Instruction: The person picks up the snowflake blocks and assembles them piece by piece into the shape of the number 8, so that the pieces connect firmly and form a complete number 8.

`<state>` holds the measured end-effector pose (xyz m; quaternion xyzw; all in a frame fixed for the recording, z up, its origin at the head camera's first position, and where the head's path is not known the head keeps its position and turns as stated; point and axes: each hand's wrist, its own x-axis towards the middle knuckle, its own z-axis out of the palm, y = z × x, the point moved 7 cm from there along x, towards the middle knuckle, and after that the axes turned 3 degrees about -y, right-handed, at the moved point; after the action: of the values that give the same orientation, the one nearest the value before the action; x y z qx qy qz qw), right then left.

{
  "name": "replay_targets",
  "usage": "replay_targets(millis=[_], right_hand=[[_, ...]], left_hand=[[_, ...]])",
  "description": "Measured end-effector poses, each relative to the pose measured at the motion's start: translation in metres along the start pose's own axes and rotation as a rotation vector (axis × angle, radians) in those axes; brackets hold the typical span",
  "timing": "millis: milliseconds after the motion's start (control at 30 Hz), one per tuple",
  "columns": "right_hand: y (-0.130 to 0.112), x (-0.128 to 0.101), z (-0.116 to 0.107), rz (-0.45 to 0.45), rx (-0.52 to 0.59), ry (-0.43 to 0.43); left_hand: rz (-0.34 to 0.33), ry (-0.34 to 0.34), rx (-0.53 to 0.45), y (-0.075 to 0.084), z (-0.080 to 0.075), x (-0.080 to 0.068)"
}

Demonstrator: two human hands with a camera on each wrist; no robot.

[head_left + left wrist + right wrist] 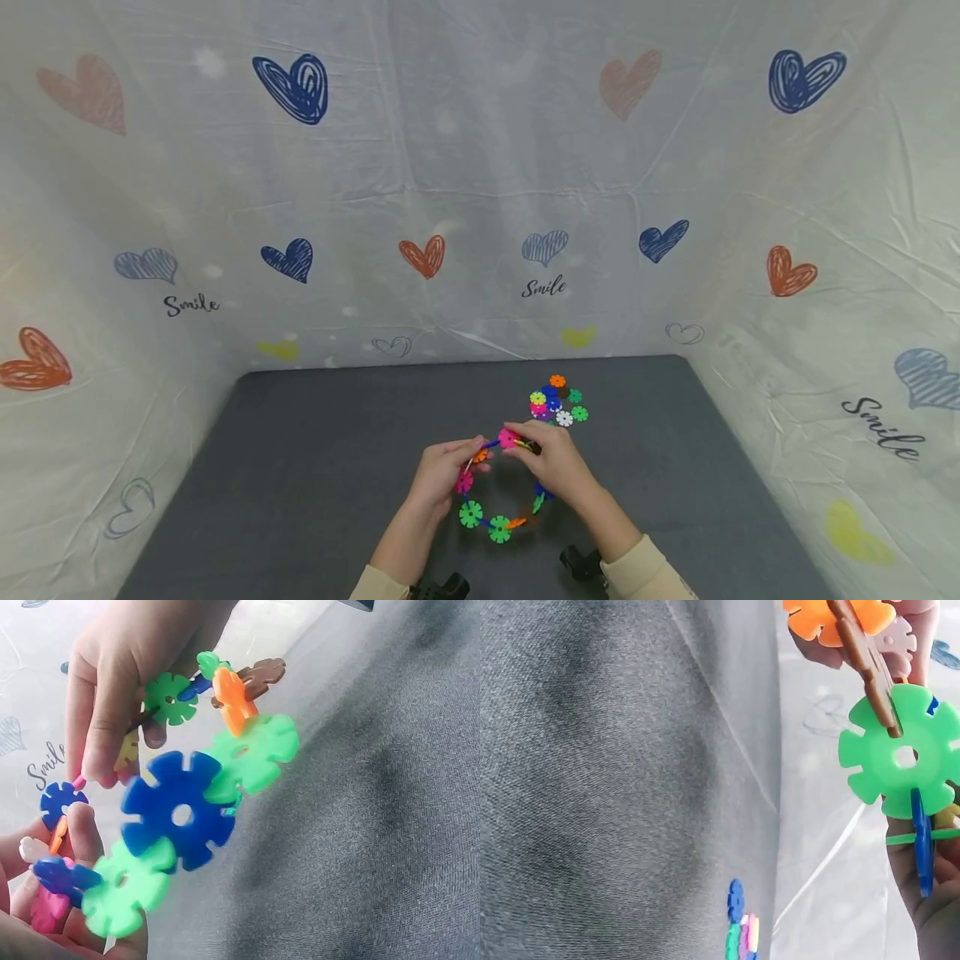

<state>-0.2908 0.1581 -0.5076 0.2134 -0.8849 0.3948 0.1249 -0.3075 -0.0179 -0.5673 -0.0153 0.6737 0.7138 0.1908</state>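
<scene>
Both hands hold up a ring of notched plastic snowflake discs [471, 514], slotted edge to edge in several colours. At the far side of the ring, my right hand [555, 460] pinches a pink disc [508, 439] between thumb and fingers. My left hand [441, 477] grips the ring's left side, around an orange disc [481, 456] and a white one [33, 850]. A blue disc [150, 814] joins two green ones close to the left wrist camera. In the right wrist view, a brown disc [870, 675] slots into a green disc [866, 761].
A loose pile of snowflake discs [564, 418] lies on the grey table [322, 467], beyond my right hand. Black wrist devices [581, 563] sit near both sleeves. A white curtain [480, 150] printed with hearts encloses the table's back and sides.
</scene>
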Motion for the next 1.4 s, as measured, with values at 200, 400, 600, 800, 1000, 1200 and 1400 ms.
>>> replay_targets(millis=[200, 400, 600, 800, 1000, 1200, 1400], right_hand=[[-0.001, 0.001, 0.0, -0.006, -0.011, 0.007], [-0.001, -0.001, 0.001, 0.004, -0.006, 0.018], [-0.002, -0.002, -0.002, -0.024, 0.003, 0.04], [-0.005, -0.001, -0.002, -0.048, 0.011, 0.047], [-0.008, 0.0, 0.001, -0.082, -0.042, 0.01], [-0.006, 0.001, 0.005, -0.065, -0.05, -0.01], [0.027, 0.0, 0.011, 0.127, 0.108, -0.022]], left_hand=[[0.011, -0.005, -0.015, 0.004, 0.001, -0.003], [0.03, -0.004, 0.006, 0.006, 0.003, -0.004], [0.025, 0.006, 0.018, 0.005, 0.002, -0.003], [0.029, 0.02, 0.025, 0.006, 0.002, -0.002], [0.029, 0.044, 0.02, 0.005, 0.004, -0.001], [0.0, 0.009, 0.004, -0.001, 0.005, 0.003], [-0.056, -0.03, -0.139, -0.015, -0.001, 0.019]])
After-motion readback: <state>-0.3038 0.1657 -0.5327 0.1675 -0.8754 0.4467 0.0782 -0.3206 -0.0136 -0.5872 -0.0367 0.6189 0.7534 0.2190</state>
